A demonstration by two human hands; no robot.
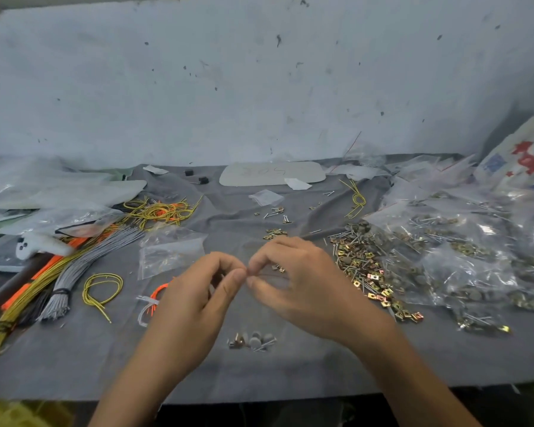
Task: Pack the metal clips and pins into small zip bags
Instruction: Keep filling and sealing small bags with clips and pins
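My left hand (198,300) and my right hand (296,282) meet at the table's middle, thumbs and forefingers pinching the top edge of a small clear zip bag (259,306) that hangs between them. At the bag's bottom lie a few clips and grey-headed pins (252,340). A loose heap of gold metal clips and nails (364,266) spreads just right of my right hand. Several empty zip bags (170,251) lie left of my hands.
Filled bags of clips and pins (463,257) pile up at the right. Bundles of yellow, orange and grey wires (56,272) lie at the left, with a yellow wire loop (102,288). A grey cloth (74,359) covers the table; a wall stands behind.
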